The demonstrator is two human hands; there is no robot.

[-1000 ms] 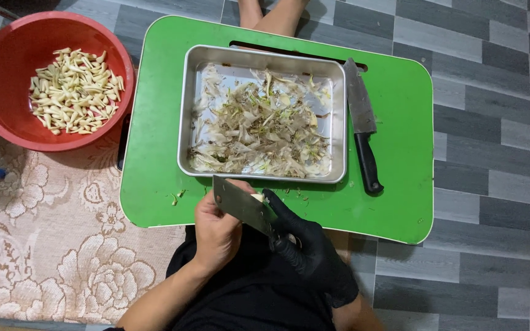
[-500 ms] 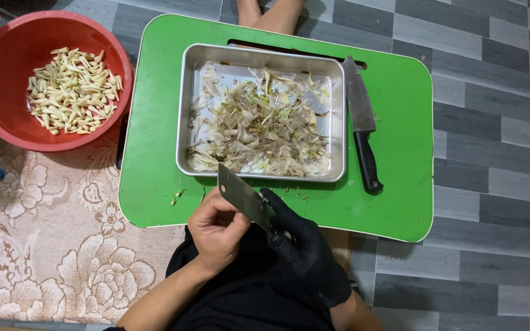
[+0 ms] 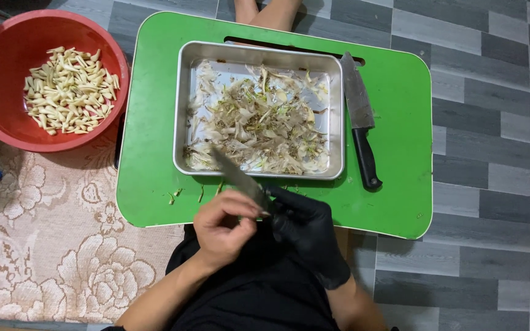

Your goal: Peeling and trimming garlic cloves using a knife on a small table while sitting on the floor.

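Between both hands' fingers (image 3: pixel 240 205), knife (image 3: pixel 235 176).

Bare left hand (image 3: pixel 223 225) curled, apparently pinching, touching the black-gloved right hand (image 3: pixel 305 236).

Knife (image 3: pixel 235 175) in the gloved right hand (image 3: pixel 305 230) has swung since 1 s ago: blade was short and steep just below the tray (image 3: pixel 259 110), now lies flatter w/ tip reaching up-left over the tray's front rim. Bare left hand (image 3: pixel 222 227) shifted a bit right, fingers now pinching at the blade's base, closer to the tray's front edge.
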